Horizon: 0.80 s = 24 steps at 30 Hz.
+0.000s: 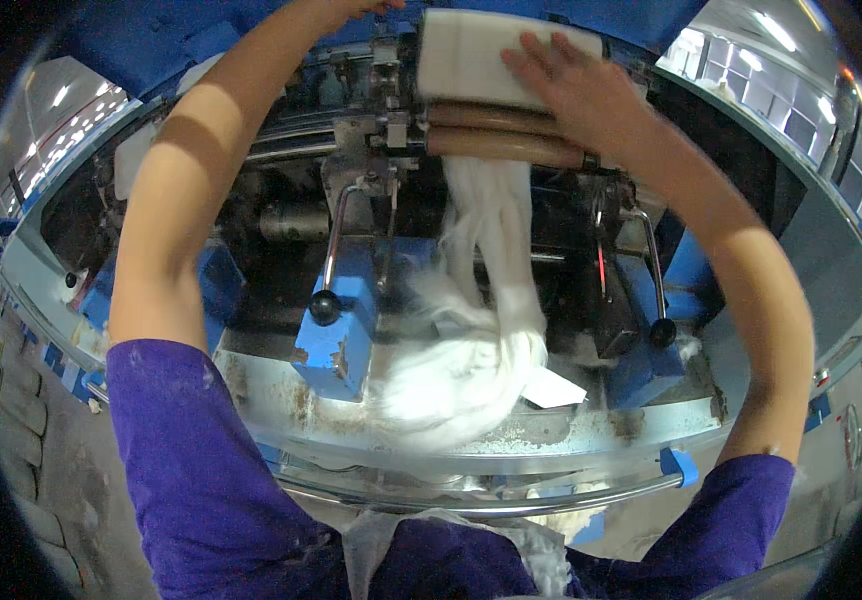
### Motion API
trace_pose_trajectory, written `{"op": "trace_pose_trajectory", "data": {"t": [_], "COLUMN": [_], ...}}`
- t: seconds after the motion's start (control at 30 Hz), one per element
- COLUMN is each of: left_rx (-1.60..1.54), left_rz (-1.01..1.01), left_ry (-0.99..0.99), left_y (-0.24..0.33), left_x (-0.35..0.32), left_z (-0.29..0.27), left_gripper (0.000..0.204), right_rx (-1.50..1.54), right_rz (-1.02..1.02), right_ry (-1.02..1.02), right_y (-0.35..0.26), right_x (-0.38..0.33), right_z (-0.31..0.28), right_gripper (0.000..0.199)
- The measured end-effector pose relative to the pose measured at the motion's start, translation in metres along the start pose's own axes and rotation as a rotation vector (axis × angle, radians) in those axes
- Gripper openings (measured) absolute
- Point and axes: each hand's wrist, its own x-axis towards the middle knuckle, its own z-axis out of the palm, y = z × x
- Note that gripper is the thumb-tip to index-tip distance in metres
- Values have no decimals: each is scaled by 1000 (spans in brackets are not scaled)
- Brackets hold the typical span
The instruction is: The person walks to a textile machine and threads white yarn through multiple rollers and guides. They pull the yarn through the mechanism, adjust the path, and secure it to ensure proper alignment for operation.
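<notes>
My right hand (pixel 581 90) lies with its fingers spread on a white padded cover (pixel 466 55) at the top of a machine. Beneath that cover run two brown rollers (pixel 506 148). A loose white band of fibre (pixel 491 230) hangs from the rollers and gathers in a fluffy white heap (pixel 451 390) on the machine's front ledge. Up at the picture's top edge, left of the cover, my left hand (pixel 376 6) is mostly cut off, and what its fingers do cannot be made out.
Two levers with black knobs, a left one (pixel 325 305) and a right one (pixel 662 330), stand by blue blocks. A shiny rail (pixel 481 507) crosses in front of me. A white flat piece (pixel 554 388) lies beside the fibre heap. Blue panels (pixel 181 35) frame the machine above.
</notes>
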Motion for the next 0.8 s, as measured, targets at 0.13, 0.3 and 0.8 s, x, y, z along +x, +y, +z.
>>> {"op": "trace_pose_trajectory", "data": {"t": [0.13, 0.3, 0.8], "left_rx": [-216, -519, -920], "left_rz": [-49, -155, -46], "left_ry": [-195, -23, 315], "left_y": [26, 31, 17], "left_x": [-2, 61, 130], "left_z": [14, 16, 21], "left_gripper": [61, 40, 22], "right_rx": [77, 150, 237], "right_rz": [9, 138, 265], "right_ry": [126, 150, 150], "right_y": [41, 58, 97], "right_x": [26, 62, 104], "right_z": [-29, -23, 12], "right_gripper": [41, 48, 57]}}
